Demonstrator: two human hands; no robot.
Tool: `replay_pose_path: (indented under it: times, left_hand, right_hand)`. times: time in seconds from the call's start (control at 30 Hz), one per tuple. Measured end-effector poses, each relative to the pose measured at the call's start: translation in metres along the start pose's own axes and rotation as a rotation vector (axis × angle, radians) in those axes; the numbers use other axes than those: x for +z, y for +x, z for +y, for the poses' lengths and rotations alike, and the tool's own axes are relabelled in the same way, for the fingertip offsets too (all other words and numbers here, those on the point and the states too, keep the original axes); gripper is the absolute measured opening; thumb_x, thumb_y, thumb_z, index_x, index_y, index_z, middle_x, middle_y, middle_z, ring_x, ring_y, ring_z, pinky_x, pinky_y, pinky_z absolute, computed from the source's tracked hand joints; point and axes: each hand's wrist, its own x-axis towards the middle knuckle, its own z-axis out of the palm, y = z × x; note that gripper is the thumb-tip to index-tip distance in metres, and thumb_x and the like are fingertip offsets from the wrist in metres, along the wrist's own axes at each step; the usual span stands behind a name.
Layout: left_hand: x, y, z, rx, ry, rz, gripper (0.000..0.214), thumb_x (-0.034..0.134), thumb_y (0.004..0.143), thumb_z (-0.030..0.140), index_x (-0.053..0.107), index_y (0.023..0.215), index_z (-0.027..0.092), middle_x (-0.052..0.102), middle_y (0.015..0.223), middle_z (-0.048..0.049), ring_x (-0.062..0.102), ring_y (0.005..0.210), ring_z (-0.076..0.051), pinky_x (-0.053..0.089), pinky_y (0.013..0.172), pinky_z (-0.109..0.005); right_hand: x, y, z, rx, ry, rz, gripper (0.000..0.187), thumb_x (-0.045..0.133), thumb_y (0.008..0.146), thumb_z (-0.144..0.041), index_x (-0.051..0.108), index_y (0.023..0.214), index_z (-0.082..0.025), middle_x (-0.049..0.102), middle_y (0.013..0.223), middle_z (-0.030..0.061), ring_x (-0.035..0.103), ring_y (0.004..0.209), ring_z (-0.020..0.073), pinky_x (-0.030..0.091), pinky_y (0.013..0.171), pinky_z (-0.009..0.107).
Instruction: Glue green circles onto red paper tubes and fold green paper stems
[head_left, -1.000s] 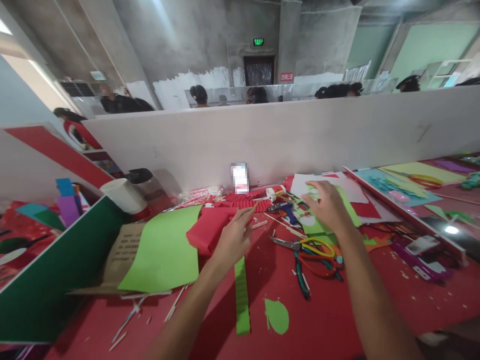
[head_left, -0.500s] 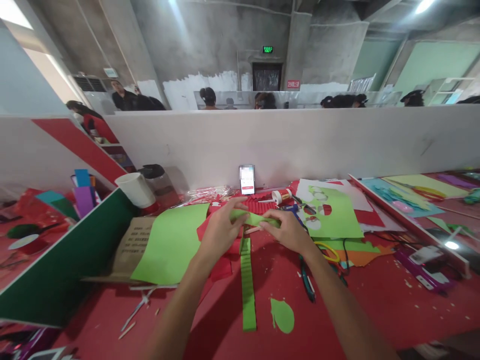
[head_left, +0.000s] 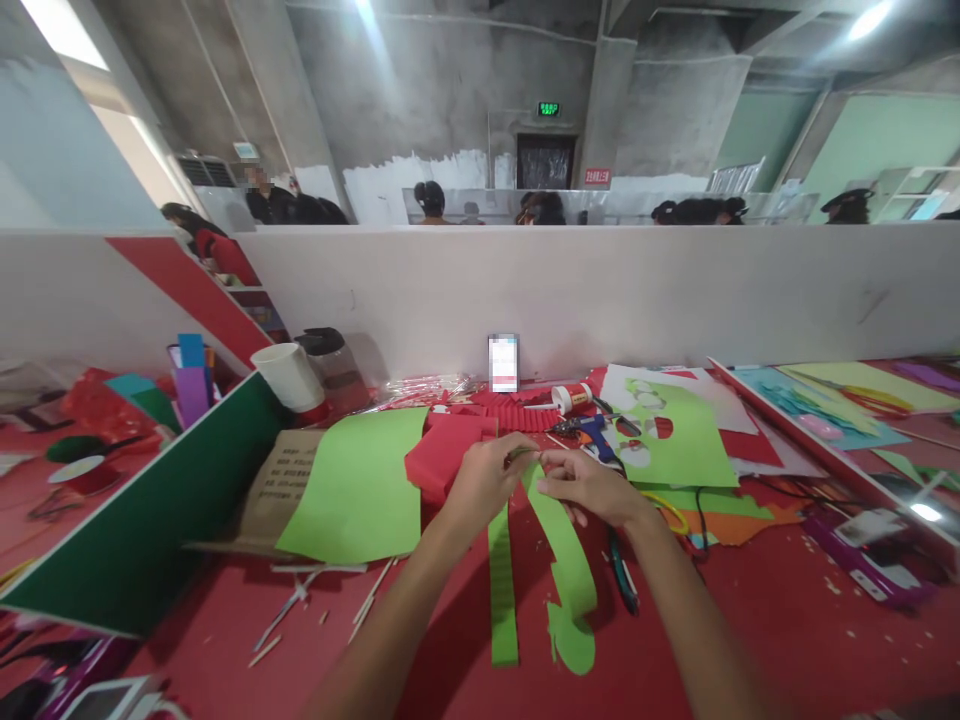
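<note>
My left hand [head_left: 489, 474] and my right hand [head_left: 589, 484] meet over the middle of the table, both pinching the upper end of a green paper strip [head_left: 559, 535]. The strip curls down below my right hand, its lower end close to a rounded green paper cut-out [head_left: 576, 650]. A second green strip with crosswise creases [head_left: 503, 600] lies straight on the red tabletop [head_left: 442, 640], its top partly behind my left hand. A red paper-covered object [head_left: 442, 450] sits just left of my left hand. My fingers cover the pinched end.
Green sheet [head_left: 360, 490] and cardboard [head_left: 274, 490] lie left, beside a green divider [head_left: 150, 520]. Behind my right hand are a glue gun [head_left: 596, 437] and a white bottle [head_left: 571, 398]. Cut green paper [head_left: 675, 440] and pliers [head_left: 622, 575] lie right. A phone [head_left: 504, 362] stands against the partition.
My hands have moved slightly down and right. The strip held stretched between them now hangs in a curl below my right hand. The view has shifted a little.
</note>
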Motion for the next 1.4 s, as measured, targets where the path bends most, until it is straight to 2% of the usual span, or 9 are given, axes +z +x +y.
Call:
replay_pose_path:
  times: [0.13, 0.27, 0.4, 0.53, 0.63, 0.73, 0.87, 1.07, 1.4]
  left_hand:
    - [-0.010, -0.014, 0.009, -0.044, 0.113, 0.034, 0.030, 0.046, 0.093, 0.039, 0.059, 0.116, 0.024, 0.072, 0.093, -0.0042, 0.066, 0.078, -0.019, 0.045, 0.068, -0.027]
    - [-0.017, -0.055, 0.010, -0.186, 0.299, -0.097, 0.024, 0.042, 0.095, 0.038, 0.058, 0.104, 0.023, 0.070, 0.088, -0.0054, 0.066, 0.075, -0.022, 0.042, 0.063, -0.028]
    - [0.008, -0.093, 0.009, -0.343, 0.546, -0.219, 0.032, 0.041, 0.095, 0.039, 0.055, 0.115, 0.018, 0.067, 0.096, -0.0110, 0.067, 0.079, -0.025, 0.042, 0.061, -0.029]
    - [0.046, -0.106, 0.006, -0.384, 0.755, -0.156, 0.042, 0.039, 0.096, 0.039, 0.052, 0.125, 0.013, 0.063, 0.100, -0.0135, 0.065, 0.086, -0.026, 0.046, 0.064, -0.030]
    - [0.064, -0.107, -0.002, -0.368, 0.831, -0.108, 0.039, 0.041, 0.095, 0.031, 0.053, 0.127, 0.012, 0.061, 0.102, -0.0149, 0.062, 0.093, -0.027, 0.048, 0.068, -0.030]
    - [0.067, -0.107, -0.010, -0.375, 0.833, -0.110, 0.041, 0.046, 0.089, 0.018, 0.050, 0.129, 0.013, 0.060, 0.103, -0.0139, 0.061, 0.093, -0.025, 0.048, 0.071, -0.029]
    - [0.060, -0.106, -0.010, -0.378, 0.773, -0.187, 0.049, 0.046, 0.081, 0.007, 0.046, 0.130, 0.011, 0.058, 0.107, -0.0145, 0.058, 0.101, -0.026, 0.047, 0.081, -0.031]
    - [0.053, -0.101, -0.004, -0.449, 0.705, -0.262, 0.045, 0.044, 0.083, 0.012, 0.045, 0.128, 0.013, 0.057, 0.110, -0.0148, 0.058, 0.104, -0.026, 0.046, 0.078, -0.031]
    - [0.035, -0.100, 0.001, -0.424, 0.620, -0.027, 0.027, 0.037, 0.092, 0.024, 0.044, 0.118, 0.019, 0.053, 0.103, -0.0090, 0.063, 0.076, -0.021, 0.041, 0.059, -0.028]
  right_hand:
    - [-0.005, 0.004, 0.005, -0.011, -0.034, 0.142, 0.040, 0.062, 0.084, -0.041, 0.051, 0.115, -0.019, 0.048, 0.054, -0.0102, 0.047, 0.035, 0.0070, 0.033, 0.032, 0.015]
    - [-0.011, 0.009, 0.009, 0.044, -0.329, 0.214, 0.038, 0.051, 0.091, -0.032, 0.044, 0.125, -0.018, 0.058, 0.059, -0.0059, 0.055, 0.040, 0.0105, 0.040, 0.041, 0.019]
    - [-0.005, 0.017, 0.010, 0.097, -0.852, 0.378, 0.045, 0.056, 0.088, -0.024, 0.044, 0.131, -0.015, 0.068, 0.088, 0.0085, 0.068, 0.071, 0.0197, 0.047, 0.064, 0.027]
    - [0.013, 0.026, 0.003, -0.050, -1.158, 0.478, 0.043, 0.059, 0.088, -0.027, 0.049, 0.128, -0.017, 0.058, 0.121, 0.0164, 0.063, 0.100, 0.0266, 0.045, 0.078, 0.031]
    - [0.024, 0.038, -0.001, -0.189, -1.178, 0.247, 0.026, 0.059, 0.089, -0.028, 0.060, 0.113, -0.019, 0.066, 0.110, 0.0103, 0.060, 0.106, 0.0256, 0.042, 0.087, 0.031]
    - [0.030, 0.054, 0.002, -0.135, -1.204, 0.128, 0.021, 0.062, 0.086, -0.030, 0.065, 0.104, -0.019, 0.069, 0.104, 0.0104, 0.059, 0.107, 0.0284, 0.042, 0.086, 0.033]
    - [0.032, 0.072, 0.013, -0.013, -1.217, 0.102, 0.017, 0.065, 0.082, -0.028, 0.068, 0.094, -0.016, 0.071, 0.099, 0.0144, 0.062, 0.102, 0.0311, 0.042, 0.080, 0.034]
    - [0.026, 0.075, 0.018, 0.009, -1.127, 0.067, 0.013, 0.066, 0.077, -0.015, 0.070, 0.088, -0.021, 0.073, 0.087, 0.0045, 0.067, 0.087, 0.0207, 0.040, 0.069, 0.025]
    - [-0.002, 0.062, 0.004, -0.163, -0.797, 0.053, 0.017, 0.066, 0.076, -0.017, 0.071, 0.092, -0.020, 0.072, 0.088, 0.0028, 0.064, 0.077, 0.0167, 0.042, 0.066, 0.024]
